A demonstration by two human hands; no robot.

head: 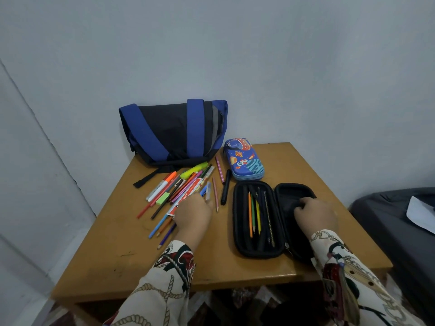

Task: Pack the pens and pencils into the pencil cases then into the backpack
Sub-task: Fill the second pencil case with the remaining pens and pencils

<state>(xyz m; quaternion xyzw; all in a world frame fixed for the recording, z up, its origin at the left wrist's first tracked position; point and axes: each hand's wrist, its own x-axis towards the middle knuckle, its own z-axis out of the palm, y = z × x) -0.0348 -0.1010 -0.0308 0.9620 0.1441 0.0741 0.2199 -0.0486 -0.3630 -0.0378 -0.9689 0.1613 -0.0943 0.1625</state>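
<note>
While the black pencil case [253,217] lies open at lower centre-right of the frame, a few coloured pencils already in its tray, the right hand [315,214] curls over the lid half, steadying it. Left hand [194,211] rests on the loose pile of pens and pencils [179,191] at centre-left; whether its fingers pinch anything, cannot tell. Blue space-print case [243,158] sits shut above, blue-and-black backpack [174,131] at the table's [235,264] far edge.

Risks: a sweeping grab scatters round pencils toward the near-left table edge; lid springs shut if released.
</note>
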